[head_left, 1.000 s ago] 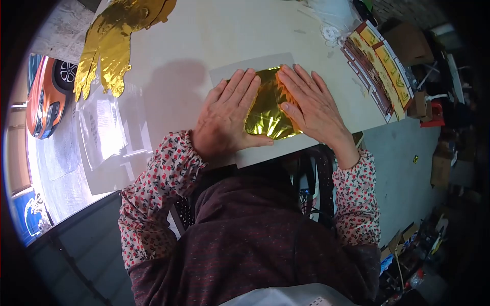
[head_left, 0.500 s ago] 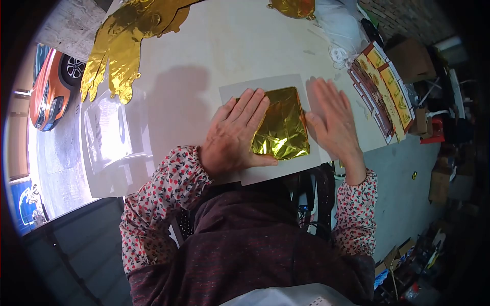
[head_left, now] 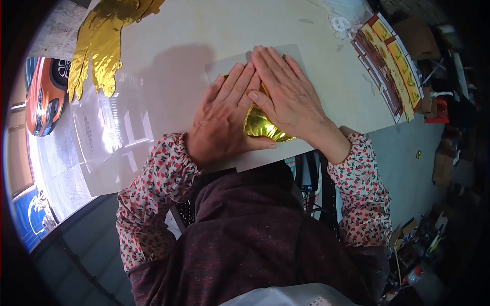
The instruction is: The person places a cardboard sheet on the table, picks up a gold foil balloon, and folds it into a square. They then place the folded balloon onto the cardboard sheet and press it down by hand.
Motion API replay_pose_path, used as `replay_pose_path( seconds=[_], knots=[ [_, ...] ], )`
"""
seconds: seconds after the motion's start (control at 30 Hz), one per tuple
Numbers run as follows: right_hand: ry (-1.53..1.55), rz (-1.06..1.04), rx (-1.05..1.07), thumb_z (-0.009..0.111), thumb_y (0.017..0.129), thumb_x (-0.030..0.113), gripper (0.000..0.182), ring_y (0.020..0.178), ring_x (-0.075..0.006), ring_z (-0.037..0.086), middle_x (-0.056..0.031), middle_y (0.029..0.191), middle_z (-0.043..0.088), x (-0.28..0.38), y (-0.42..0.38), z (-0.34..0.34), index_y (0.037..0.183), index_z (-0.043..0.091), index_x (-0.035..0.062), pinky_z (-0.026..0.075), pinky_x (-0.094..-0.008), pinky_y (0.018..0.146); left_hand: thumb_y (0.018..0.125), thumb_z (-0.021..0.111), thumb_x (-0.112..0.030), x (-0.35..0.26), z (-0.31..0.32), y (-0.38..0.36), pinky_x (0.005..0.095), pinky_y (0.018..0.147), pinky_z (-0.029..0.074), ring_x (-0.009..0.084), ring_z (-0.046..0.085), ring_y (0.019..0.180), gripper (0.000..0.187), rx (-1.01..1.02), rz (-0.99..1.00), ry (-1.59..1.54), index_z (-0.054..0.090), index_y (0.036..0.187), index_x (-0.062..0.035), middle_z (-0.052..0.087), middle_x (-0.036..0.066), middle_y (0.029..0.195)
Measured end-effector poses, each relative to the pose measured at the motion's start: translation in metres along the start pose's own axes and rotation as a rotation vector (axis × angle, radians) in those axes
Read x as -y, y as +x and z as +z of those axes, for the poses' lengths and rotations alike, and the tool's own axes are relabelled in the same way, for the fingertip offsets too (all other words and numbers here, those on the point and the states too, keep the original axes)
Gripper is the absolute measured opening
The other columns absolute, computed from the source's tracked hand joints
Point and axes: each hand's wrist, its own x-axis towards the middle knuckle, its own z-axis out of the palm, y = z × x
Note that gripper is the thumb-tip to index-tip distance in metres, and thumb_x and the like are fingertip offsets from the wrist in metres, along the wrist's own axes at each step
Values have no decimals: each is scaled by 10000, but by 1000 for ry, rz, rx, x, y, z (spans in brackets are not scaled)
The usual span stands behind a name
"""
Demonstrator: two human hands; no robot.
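Note:
A square of folded gold foil (head_left: 261,124) lies on a pale grey sheet (head_left: 224,60) near the table's front edge. My left hand (head_left: 224,109) rests flat over the foil's left side, its fingers stretched out. Across the right side of the foil lies my right hand (head_left: 291,97), also flat, with its fingers pointing away from me and its thumb near the left fingers. Both palms cover much of the foil, so only its lower middle and a thin strip between the hands show.
Flat gold foil shapes (head_left: 99,51) hang over the table's far left edge. A clear plastic bag (head_left: 109,120) lies at the left. Printed card strips (head_left: 390,66) and white string (head_left: 339,24) lie at the right. An orange car (head_left: 48,97) stands beyond the table.
My right hand has moved left, from beside the foil onto it, up against my left hand. The left hand stays on the foil. The whole view has shifted slightly.

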Motion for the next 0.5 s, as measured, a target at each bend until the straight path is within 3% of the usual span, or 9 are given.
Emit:
replay_pose_path(
  seconds=[0.2,0.4,0.43,0.5],
  knots=[
    [-70,-15,1,514,952,549,767,1431,-317,345,-193,1513,404,-2,0,1,1474,384,2,260,-463,1177,643,810,-621,2,0,-3,496,1197,202,361,217,1487,1230,-12,-7,-21,235,1534,3,273,209,1580],
    [-102,-19,-1,565,914,561,798,1431,-307,344,-188,1514,406,-2,-2,2,1456,407,-4,258,-457,1182,743,795,-498,15,-22,-40,495,1190,204,396,190,1492,1004,-2,-82,124,330,1519,-62,279,209,1579],
    [-104,-21,-3,568,912,558,796,1432,-304,343,-187,1513,407,-2,-1,3,1453,411,-5,256,-455,1184,787,776,-335,9,-24,-43,490,1111,351,404,394,1383,763,-119,-26,101,472,1435,-73,436,202,1473],
    [-110,-18,1,555,918,560,792,1437,-298,336,-187,1514,408,-1,-1,4,1454,412,-6,252,-452,1186,794,753,-242,3,-5,-56,467,1001,446,377,516,1229,608,-145,106,-41,551,1336,-56,535,172,1335]
  ],
)
